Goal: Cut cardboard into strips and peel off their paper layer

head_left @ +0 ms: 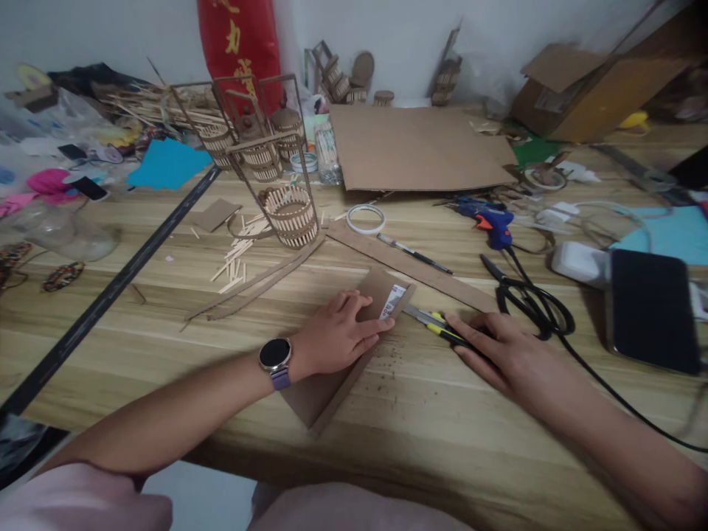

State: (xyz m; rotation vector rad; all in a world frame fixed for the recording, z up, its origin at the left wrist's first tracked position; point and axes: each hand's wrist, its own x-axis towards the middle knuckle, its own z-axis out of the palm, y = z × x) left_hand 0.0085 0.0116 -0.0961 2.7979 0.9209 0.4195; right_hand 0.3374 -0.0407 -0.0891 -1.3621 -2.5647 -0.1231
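My left hand lies with fingers spread, pressing down on a piece of brown cardboard that has a strip partly split along its right edge. A white printed label shows on the cardboard beside my fingertips. In my right hand is a yellow and black utility knife, its blade reaching the cardboard's upper right edge. Brown crumbs are scattered on the table below the blade. A long cardboard strip lies just beyond both hands, with a pen alongside it.
Black-handled scissors, a blue glue gun and a dark phone lie to the right. Small stick baskets stand at the back left near loose sticks. A large cardboard sheet and a tape roll are farther back.
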